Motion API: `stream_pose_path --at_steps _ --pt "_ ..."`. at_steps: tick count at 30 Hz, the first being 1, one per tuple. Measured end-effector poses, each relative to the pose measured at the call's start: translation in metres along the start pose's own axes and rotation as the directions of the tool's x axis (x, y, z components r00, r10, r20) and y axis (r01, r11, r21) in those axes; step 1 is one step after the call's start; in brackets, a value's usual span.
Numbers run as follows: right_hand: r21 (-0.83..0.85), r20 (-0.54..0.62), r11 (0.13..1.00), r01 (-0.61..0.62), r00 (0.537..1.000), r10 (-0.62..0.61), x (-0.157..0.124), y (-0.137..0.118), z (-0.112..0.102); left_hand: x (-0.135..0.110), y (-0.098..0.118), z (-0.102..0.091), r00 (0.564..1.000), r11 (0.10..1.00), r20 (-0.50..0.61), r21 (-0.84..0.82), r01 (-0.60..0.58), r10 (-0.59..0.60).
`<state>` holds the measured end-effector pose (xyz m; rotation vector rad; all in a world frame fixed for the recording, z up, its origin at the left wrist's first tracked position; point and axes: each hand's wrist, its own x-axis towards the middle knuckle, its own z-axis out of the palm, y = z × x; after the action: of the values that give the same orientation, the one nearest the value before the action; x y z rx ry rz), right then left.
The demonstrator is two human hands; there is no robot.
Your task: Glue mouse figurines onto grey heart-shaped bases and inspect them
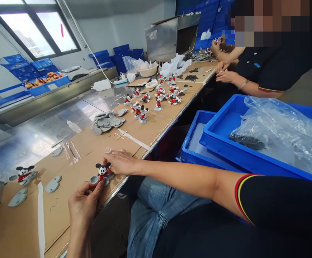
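Between my two hands, near the table's front edge, stands a mouse figurine (102,172) with black ears, a red top and a grey base. The fingers and thumb of my left hand (83,204) pinch its lower front. My right hand (121,162) closes on its other side, beside the head, with the fingertips partly hidden. A small clear round item (109,150) lies just beyond the right hand. Left of the hands are a grey heart-shaped base (53,184), a second grey base (18,197) and another mouse figurine (24,174).
Further along the cardboard-covered table (137,138) are a pile of grey bases (104,122) and a group of figurines (169,95). Cotton swabs (120,135) and a small bottle (74,126) lie nearer. Blue trays (226,143) stand at right; co-workers' hands (226,74) work beyond.
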<state>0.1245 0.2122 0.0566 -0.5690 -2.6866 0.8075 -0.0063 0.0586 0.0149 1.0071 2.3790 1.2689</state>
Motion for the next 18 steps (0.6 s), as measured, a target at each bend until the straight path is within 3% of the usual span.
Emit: stream_pose_path --at_steps 10,18 --pt "0.208 -0.053 0.978 0.001 0.999 0.010 -0.003 0.016 0.009 0.003 -0.009 -0.001 1.000 0.999 -0.006 0.012 0.030 -0.030" --pt "0.128 -0.071 0.988 -0.087 0.993 0.097 -0.001 0.010 0.013 0.003 -0.013 0.000 0.999 1.000 -0.048 0.010 0.013 -0.013"
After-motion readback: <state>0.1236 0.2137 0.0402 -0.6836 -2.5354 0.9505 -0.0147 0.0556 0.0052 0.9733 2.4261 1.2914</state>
